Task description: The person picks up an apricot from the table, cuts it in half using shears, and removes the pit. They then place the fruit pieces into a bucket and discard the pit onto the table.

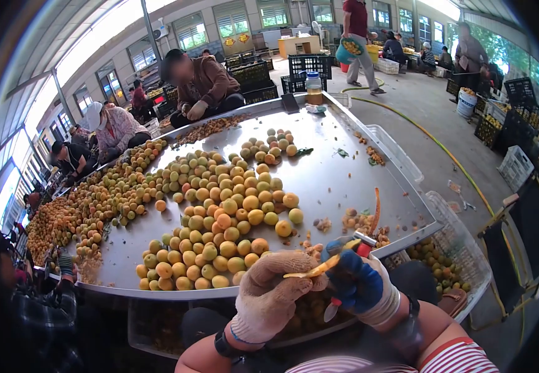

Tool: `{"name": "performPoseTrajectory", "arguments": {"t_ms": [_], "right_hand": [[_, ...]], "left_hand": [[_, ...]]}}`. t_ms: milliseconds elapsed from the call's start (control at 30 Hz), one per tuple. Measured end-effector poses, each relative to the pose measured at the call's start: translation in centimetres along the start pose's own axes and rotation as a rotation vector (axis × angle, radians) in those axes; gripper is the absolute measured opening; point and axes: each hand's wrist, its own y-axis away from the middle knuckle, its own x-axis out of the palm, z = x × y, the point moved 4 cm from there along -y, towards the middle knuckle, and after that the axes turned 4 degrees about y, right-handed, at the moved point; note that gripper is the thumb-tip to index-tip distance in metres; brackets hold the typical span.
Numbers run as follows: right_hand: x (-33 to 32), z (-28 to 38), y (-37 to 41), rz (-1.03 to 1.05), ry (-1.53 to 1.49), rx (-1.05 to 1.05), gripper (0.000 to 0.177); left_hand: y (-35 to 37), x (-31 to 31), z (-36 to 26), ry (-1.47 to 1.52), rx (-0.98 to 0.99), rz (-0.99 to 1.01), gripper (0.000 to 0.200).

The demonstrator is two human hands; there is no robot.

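Observation:
In a cream knit glove, my left hand (272, 292) is closed, thumb and fingertips pinching one end of a long yellow-orange strip of fruit (323, 267). My right hand (359, 283), in a glove with a blue-coated palm, is wrapped round a red-handled tool (364, 249). A short metal blade shows below that fist. The strip's other end lies against the blue fingers. Both hands are over the table's near edge. Just beyond them is a pile of yellow-green and orange round fruit (219, 214), possibly apricots or plums.
Pits and scraps (359, 222) lie on the metal table (325, 180). A lidded jar (313, 87) stands at its far corner. A white crate of fruit (462, 248) and a folding chair (512, 242) are at right. Co-workers sit along the left side; a person carries a bucket (348, 51).

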Motion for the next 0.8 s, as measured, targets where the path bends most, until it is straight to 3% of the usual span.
{"name": "performPoseTrajectory", "arguments": {"t_ms": [67, 133, 200, 333, 367, 400, 467, 500, 533, 600, 633, 667, 733, 767, 800], "right_hand": [[-0.6, 0.3, -0.8, -0.099, -0.257, -0.03, 0.028], [-2.7, 1.2, -2.0, -0.007, -0.225, -0.084, 0.024], [-3.3, 1.7, -2.5, -0.057, -0.125, -0.153, 0.023], [-2.4, 1.1, -2.4, -0.108, 0.019, -0.146, 0.029], [-2.6, 0.7, -2.6, -0.104, 0.034, -0.147, 0.027], [-2.6, 0.4, -2.7, -0.101, 0.049, -0.148, 0.026], [-2.6, 0.3, -2.9, -0.127, 0.09, -0.157, 0.024], [-2.6, 0.1, -3.0, -0.127, 0.089, -0.156, 0.023], [-2.6, 0.0, -3.2, -0.125, 0.088, -0.157, 0.022], [-2.6, 0.2, -3.5, -0.158, 0.254, -0.192, 0.019], [-2.4, 0.1, -3.4, -0.132, 0.186, -0.155, 0.018], [-2.3, -0.1, -3.4, -0.108, 0.119, -0.117, 0.017], [-2.4, -0.5, -3.7, -0.118, 0.101, -0.121, 0.018], [-2.5, -0.7, -3.8, -0.114, 0.085, -0.112, 0.018], [-2.6, -1.0, -3.8, -0.11, 0.067, -0.098, 0.019]], "left_hand": [[0.0, -0.2, -1.1, -0.058, 0.093, 0.057, 0.02], [-0.1, 0.1, -2.1, -0.117, 0.187, 0.116, 0.02], [0.0, 1.2, -3.2, -0.124, 0.232, 0.213, 0.024], [1.1, 2.6, -3.4, -0.266, 0.156, 0.172, 0.021], [1.2, 3.5, -3.3, -0.085, 0.189, 0.118, 0.018], [1.0, 3.9, -4.0, -0.085, 0.187, 0.121, 0.018], [0.8, 5.3, -5.4, -0.371, 0.211, 0.388, 0.018], [2.1, 2.7, -2.3, -0.169, 0.373, 0.367, 0.041], [0.5, 7.4, -5.7, -0.347, 0.517, 0.6, 0.037], [1.5, 6.7, -3.9, -0.195, 0.712, 0.552, 0.035], [0.0, 8.3, -6.9, -0.405, 0.499, 0.954, 0.032], [0.5, 9.0, -7.1, -0.27, 0.546, 0.855, 0.025], [2.1, 10.8, -8.1, -0.355, 0.557, 0.691, 0.019], [1.6, 10.4, -7.9, -0.325, 0.591, 0.857, 0.016], [1.5, 10.4, -8.1, -0.328, 0.589, 0.854, 0.016]]}}
